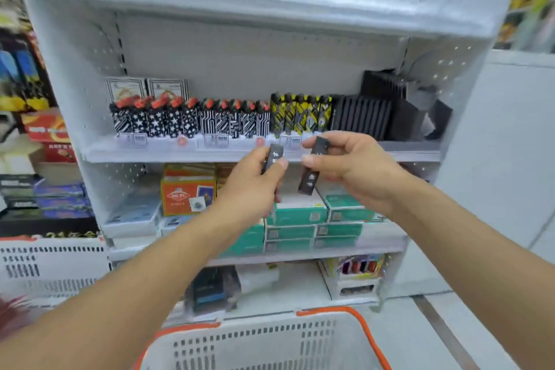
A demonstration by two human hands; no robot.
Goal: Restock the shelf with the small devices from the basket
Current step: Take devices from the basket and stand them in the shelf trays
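A: What's being held?

B: Two small black devices with pale markings. The left hand point(255, 177) has its thumb and curled fingers round one device point(272, 159), held nearly upright. The right hand point(345, 159) pinches the other device point(312, 170) between thumb and fingers, tilted so its lower end leans towards the left one.

A: Do the two touch?

B: No, they sit just beside each other with a gap between — both in the air in front of the edge of the middle shelf point(414, 149).

A: And on that shelf?

B: A row of standing devices: black-and-white patterned ones with red tops point(156, 120) to the left, more black-and-white ones point(237, 122) next, yellow-and-black ones point(300, 114) behind the hands, then plain black ribbed packs point(363, 117) at the right. Two white cards point(147, 88) stand behind the left group. Price tags line the front edge, too blurred to read.

A: Below?

B: Stacked green boxes point(300, 213) under the hands, and an orange box point(187, 194) to their left.

A: Where's the basket?

B: At the bottom of the view — a white basket point(255, 345) with an orange rim, its inside hidden from here. A second white slotted crate point(51, 264) stands at the left beside the shelving unit
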